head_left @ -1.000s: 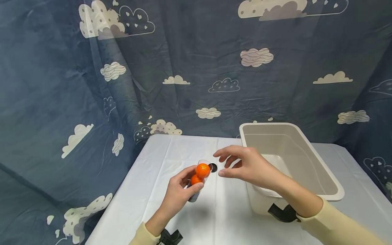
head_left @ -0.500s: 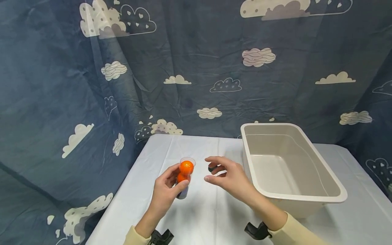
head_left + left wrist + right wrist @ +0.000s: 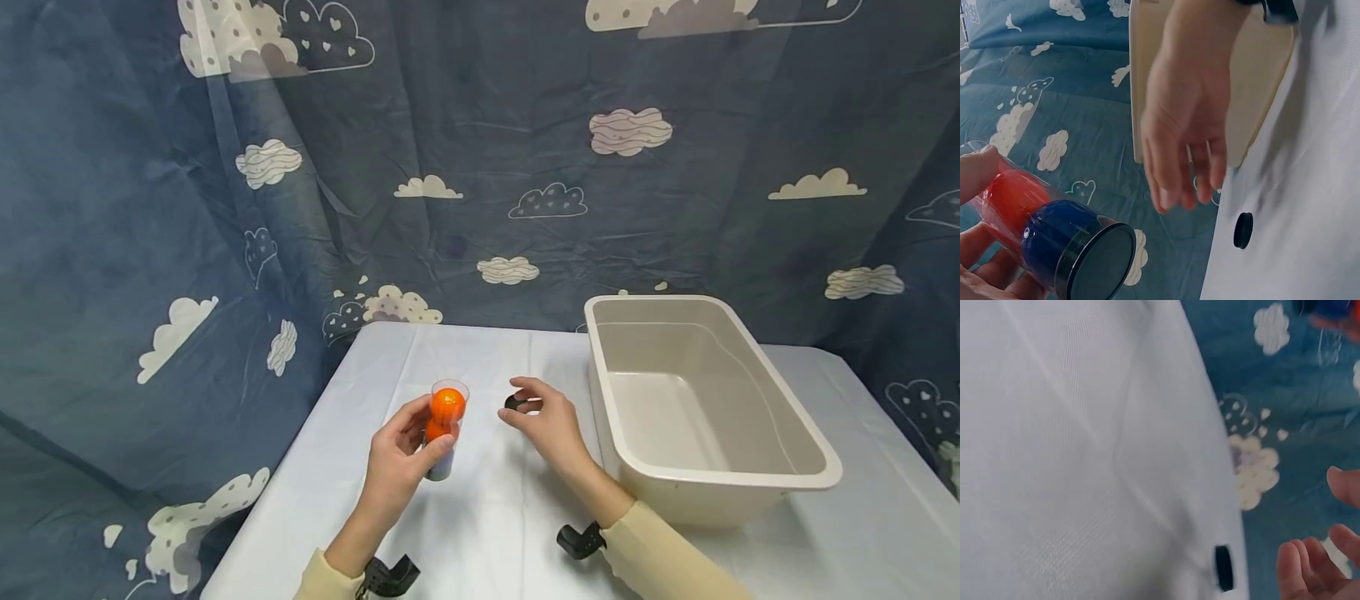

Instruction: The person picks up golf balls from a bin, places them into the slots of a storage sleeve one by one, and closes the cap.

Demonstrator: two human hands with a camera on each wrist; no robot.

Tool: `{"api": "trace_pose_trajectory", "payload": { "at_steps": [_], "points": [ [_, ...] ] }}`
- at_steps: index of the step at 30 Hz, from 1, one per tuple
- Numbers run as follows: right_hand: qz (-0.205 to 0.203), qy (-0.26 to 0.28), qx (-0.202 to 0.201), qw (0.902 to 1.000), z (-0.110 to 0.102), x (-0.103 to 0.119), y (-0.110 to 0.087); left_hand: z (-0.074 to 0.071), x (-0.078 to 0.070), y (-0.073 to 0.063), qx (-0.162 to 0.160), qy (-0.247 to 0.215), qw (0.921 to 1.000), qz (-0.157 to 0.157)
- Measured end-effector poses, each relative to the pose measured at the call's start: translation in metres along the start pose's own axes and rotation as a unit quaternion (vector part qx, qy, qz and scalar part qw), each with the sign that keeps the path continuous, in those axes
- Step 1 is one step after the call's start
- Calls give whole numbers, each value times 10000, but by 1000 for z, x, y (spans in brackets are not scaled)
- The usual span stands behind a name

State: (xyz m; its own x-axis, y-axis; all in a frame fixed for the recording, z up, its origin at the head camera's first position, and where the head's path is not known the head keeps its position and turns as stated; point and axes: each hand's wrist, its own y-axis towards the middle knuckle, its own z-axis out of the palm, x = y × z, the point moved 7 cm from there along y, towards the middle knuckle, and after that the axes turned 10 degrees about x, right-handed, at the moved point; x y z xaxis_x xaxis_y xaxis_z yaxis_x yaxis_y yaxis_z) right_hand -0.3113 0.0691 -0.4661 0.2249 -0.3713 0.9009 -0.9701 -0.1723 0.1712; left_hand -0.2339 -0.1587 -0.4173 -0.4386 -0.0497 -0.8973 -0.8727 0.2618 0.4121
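Note:
My left hand [image 3: 392,467] grips a clear tube [image 3: 441,468] of balls, fingers on one side and thumb on the other. Two orange balls [image 3: 448,406] show in its upper part. From the left wrist view, a dark blue ball [image 3: 1060,231] sits near the tube's dark-rimmed end. A small black round cap [image 3: 513,402] is on the table, seen nearly edge-on in both wrist views. Just above the cap [image 3: 1243,230] is my right hand [image 3: 553,427], fingers bent loosely and apart from the thumb, holding nothing.
A large beige plastic tub [image 3: 716,479] stands to the right of my right hand. White cloth covers the table [image 3: 480,533]. Behind and to the left hangs a dark blue curtain [image 3: 450,108] with cloud patterns.
My left hand has moved left with the tube, which now stands more upright. My right hand has come down and left, away from the tub and towards the black cap.

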Motion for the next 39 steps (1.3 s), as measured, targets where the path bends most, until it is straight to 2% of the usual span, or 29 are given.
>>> {"api": "trace_pose_trajectory", "payload": {
  "at_steps": [7,14,21,31,39],
  "points": [
    [451,97,-356,9983,7,-41,19,7,3,3,55,-136,9999,-7],
    [675,-200,-874,9937,7,-63,32,9,3,7,58,-211,9997,117],
    [759,-728,-719,9918,11,-68,34,12,4,5,75,-232,9997,80],
    [785,-1239,-733,9865,19,-70,34,13,5,4,28,-328,9995,-27],
    [859,-1658,-730,9797,17,-68,35,14,6,5,63,-298,9995,-33]
  ]
}}
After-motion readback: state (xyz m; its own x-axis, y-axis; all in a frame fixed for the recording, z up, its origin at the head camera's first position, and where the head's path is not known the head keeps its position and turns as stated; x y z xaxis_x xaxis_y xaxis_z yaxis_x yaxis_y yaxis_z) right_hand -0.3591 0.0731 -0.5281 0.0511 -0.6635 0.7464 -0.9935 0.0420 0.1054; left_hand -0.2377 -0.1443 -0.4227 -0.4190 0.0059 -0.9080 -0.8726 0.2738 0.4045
